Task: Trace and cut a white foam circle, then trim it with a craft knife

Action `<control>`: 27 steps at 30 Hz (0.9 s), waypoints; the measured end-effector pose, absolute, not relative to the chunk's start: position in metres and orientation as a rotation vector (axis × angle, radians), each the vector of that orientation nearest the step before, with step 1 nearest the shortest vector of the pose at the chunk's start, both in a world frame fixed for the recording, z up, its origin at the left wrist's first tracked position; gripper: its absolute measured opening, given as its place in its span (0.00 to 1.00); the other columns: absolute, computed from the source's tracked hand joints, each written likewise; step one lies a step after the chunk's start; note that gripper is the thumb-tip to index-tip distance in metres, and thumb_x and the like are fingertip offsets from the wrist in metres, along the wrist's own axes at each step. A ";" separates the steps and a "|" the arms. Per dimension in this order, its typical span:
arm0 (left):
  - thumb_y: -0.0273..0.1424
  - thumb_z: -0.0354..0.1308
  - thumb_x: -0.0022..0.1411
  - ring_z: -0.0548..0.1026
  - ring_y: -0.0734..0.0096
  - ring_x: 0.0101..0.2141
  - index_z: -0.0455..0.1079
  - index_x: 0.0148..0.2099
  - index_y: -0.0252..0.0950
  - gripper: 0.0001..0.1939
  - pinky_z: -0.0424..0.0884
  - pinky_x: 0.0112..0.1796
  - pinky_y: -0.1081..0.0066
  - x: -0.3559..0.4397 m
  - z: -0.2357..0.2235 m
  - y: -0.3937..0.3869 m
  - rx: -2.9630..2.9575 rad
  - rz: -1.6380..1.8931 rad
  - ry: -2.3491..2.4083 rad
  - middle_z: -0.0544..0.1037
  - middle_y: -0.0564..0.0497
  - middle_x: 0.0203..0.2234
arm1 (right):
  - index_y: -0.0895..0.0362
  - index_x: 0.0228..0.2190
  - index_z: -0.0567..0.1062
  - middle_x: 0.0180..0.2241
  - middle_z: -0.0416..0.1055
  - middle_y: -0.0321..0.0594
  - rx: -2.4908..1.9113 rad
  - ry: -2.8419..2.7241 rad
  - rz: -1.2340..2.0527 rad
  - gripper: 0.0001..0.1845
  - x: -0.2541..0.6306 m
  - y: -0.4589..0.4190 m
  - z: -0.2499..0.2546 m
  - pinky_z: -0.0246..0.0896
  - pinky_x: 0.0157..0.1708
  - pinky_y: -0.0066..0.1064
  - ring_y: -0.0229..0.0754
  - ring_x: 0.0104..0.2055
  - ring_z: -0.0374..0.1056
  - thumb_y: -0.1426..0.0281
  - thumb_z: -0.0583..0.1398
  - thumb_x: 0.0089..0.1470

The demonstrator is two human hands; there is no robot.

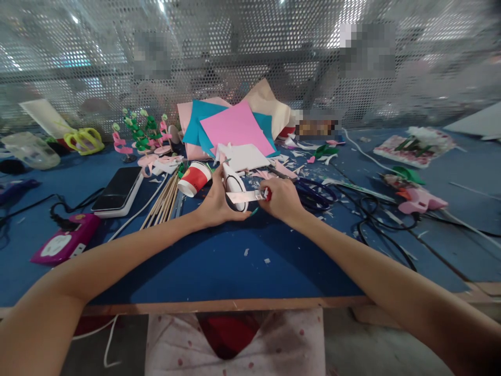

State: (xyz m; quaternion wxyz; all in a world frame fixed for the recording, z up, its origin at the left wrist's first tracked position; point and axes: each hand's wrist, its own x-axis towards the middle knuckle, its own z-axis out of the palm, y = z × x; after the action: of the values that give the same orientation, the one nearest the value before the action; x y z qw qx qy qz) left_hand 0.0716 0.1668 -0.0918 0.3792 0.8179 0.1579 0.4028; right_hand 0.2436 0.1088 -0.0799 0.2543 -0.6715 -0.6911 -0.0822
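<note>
My left hand [215,201] curls round a white cup-shaped piece [234,183] with a dark oval outline, tilted above the blue table. Closed round the red handle of a utility knife [245,196], my right hand [282,197] is just to the right of it. The knife's broad pale blade crosses in front of the oval outline; whether it touches is unclear. A small green tip shows by my left fingers. Beside my left hand, a red and white paper cup [194,178] lies on its side, near several wooden sticks [162,201].
Coloured paper sheets [238,128] are piled behind my hands. Blue-handled scissors [313,193] and paper scraps lie right. Farther right are black cables [371,219] and a pink glue gun [420,201]. A power bank [119,190] and a purple power strip [66,237] are left.
</note>
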 end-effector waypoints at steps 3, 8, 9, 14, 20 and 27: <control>0.34 0.70 0.38 0.55 0.49 0.61 0.27 0.64 0.36 0.63 0.55 0.60 0.51 0.072 -0.095 0.166 2.117 1.014 0.387 0.53 0.34 0.60 | 0.57 0.19 0.68 0.21 0.69 0.41 -1.812 -1.893 -0.186 0.04 0.240 0.106 -0.078 0.52 0.27 0.30 0.42 0.26 0.63 0.75 0.56 0.32; 0.34 0.71 0.37 0.51 0.45 0.62 0.28 0.64 0.36 0.64 0.52 0.60 0.49 0.072 -0.098 0.165 2.176 0.938 0.421 0.47 0.32 0.62 | 0.56 0.17 0.66 0.19 0.67 0.40 -1.769 -1.879 -0.179 0.01 0.234 0.102 -0.076 0.49 0.26 0.29 0.40 0.24 0.61 0.73 0.56 0.34; 0.34 0.71 0.37 0.51 0.45 0.62 0.28 0.64 0.35 0.64 0.53 0.60 0.49 0.072 -0.098 0.165 2.178 0.933 0.427 0.47 0.32 0.62 | 0.56 0.17 0.66 0.19 0.66 0.39 -1.764 -1.874 -0.178 0.01 0.234 0.102 -0.075 0.49 0.25 0.29 0.40 0.23 0.61 0.73 0.56 0.35; 0.35 0.71 0.36 0.56 0.46 0.60 0.29 0.64 0.36 0.64 0.54 0.59 0.50 0.070 -0.096 0.165 2.180 0.982 0.445 0.53 0.34 0.59 | 0.56 0.16 0.64 0.17 0.64 0.37 -1.747 -1.862 -0.161 0.02 0.235 0.104 -0.075 0.49 0.25 0.29 0.39 0.21 0.59 0.72 0.55 0.34; 0.37 0.70 0.38 0.56 0.48 0.60 0.27 0.65 0.37 0.64 0.55 0.59 0.51 0.069 -0.094 0.168 2.215 1.033 0.374 0.54 0.35 0.59 | 0.55 0.15 0.63 0.15 0.61 0.36 -1.730 -1.856 -0.175 0.04 0.241 0.107 -0.077 0.49 0.25 0.29 0.37 0.20 0.57 0.71 0.55 0.34; 0.34 0.70 0.36 0.55 0.45 0.60 0.30 0.65 0.36 0.63 0.54 0.60 0.50 0.070 -0.098 0.168 2.292 0.953 0.358 0.50 0.35 0.61 | 0.55 0.15 0.63 0.16 0.63 0.37 -1.755 -1.889 -0.174 0.03 0.238 0.104 -0.076 0.48 0.25 0.29 0.39 0.21 0.59 0.72 0.55 0.34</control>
State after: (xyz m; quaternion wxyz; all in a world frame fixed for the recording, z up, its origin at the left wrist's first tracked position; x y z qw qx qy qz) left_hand 0.0701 0.1676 -0.0977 0.3118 0.8683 0.1357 0.3610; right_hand 0.2382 0.1038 -0.0764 0.2752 -0.6529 -0.7027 -0.0647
